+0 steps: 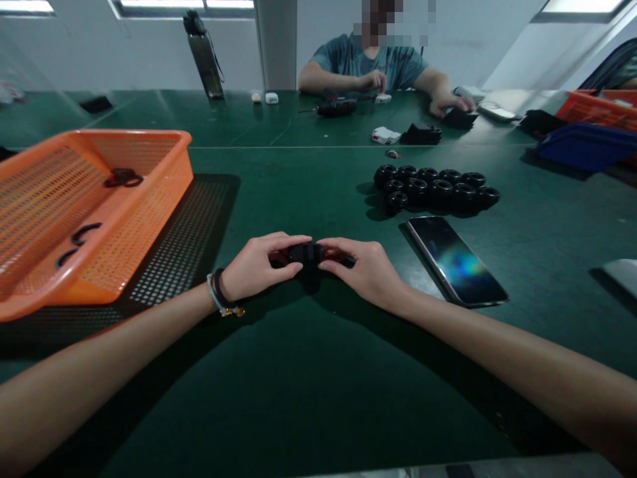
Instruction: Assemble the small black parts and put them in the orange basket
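Between my two hands, just above the green table, is a small black part (305, 253) whose exact kind I cannot make out. My left hand (256, 264) pinches its left side with thumb and fingers. On the other side, my right hand (365, 269) grips it the same way, with the fingertips of both hands close together. The fingers hide much of the part. Right of my right hand lies a phone (455, 259) with its dark screen facing up. Beyond it stand several glossy black round parts (438, 189), grouped in rows.
An orange perforated basket (156, 219) on the left holds a few black curved pieces (85, 232). Across the table a person (368, 66) handles small parts near a power drill (336, 107). A dark bottle (204, 60) stands at the back; a blue bin (587, 147) sits far right.
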A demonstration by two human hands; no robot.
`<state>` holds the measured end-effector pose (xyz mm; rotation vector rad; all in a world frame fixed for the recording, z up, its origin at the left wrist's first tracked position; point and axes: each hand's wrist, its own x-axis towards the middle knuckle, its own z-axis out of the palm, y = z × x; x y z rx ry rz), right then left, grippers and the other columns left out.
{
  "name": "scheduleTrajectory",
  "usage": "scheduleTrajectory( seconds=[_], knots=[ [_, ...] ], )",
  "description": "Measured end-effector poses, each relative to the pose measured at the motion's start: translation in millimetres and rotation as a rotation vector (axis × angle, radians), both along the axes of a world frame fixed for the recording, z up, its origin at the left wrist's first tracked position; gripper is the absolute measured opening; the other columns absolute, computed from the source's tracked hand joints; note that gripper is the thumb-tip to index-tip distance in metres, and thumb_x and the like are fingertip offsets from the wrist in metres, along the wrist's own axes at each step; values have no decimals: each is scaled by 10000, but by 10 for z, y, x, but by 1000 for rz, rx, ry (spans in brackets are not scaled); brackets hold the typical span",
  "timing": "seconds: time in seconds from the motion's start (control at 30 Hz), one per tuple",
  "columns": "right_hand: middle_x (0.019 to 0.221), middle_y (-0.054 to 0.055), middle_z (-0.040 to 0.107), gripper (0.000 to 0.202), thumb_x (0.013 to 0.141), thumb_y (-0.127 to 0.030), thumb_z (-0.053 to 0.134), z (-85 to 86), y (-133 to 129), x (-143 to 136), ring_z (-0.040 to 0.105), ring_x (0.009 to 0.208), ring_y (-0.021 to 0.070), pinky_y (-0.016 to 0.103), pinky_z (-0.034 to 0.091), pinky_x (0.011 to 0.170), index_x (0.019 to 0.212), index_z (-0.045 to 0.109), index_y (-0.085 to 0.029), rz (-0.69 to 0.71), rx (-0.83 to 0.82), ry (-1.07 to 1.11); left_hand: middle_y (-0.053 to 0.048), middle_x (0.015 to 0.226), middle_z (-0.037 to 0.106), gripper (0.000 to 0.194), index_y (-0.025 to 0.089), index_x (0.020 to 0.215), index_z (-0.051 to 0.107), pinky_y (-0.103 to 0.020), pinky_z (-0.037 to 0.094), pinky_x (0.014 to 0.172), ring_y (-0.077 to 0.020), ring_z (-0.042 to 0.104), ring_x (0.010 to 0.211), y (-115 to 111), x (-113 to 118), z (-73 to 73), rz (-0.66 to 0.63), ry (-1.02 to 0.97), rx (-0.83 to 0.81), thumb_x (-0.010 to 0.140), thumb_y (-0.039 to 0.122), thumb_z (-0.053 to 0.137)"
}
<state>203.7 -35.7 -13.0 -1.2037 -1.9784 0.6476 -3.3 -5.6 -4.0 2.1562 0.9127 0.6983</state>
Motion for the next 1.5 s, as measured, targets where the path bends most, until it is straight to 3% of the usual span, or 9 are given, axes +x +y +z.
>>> scheduleTrajectory(
  seconds=[0.3,0.63,1.5],
  knots=[
    [908,49,723,278,744,-133,694,-7,11,17,676,793,169,315,566,721,1020,673,-151,6,119,-29,-56,938,637,413,132,1148,620,-226,480,657,-126,592,742,6,8,-15,22,4,-5,775,300,565],
    [940,33,730,300,720,-59,673,-15,11,4,686,801,153,300,581,758,1003,673,-159,8,83,45,-59,951,629,415,134,1152,616,-228,485,665,-129,601,756,6,3,-10,12,7,-5,774,298,565],
    [936,42,732,258,760,-111,671,-15,22,8,682,792,158,308,569,743,1014,686,-157,9,69,-20,-54,944,628,395,140,1143,620,-216,491,652,-118,594,743,4,7,-21,16,-5,5,777,281,569]
  ],
)
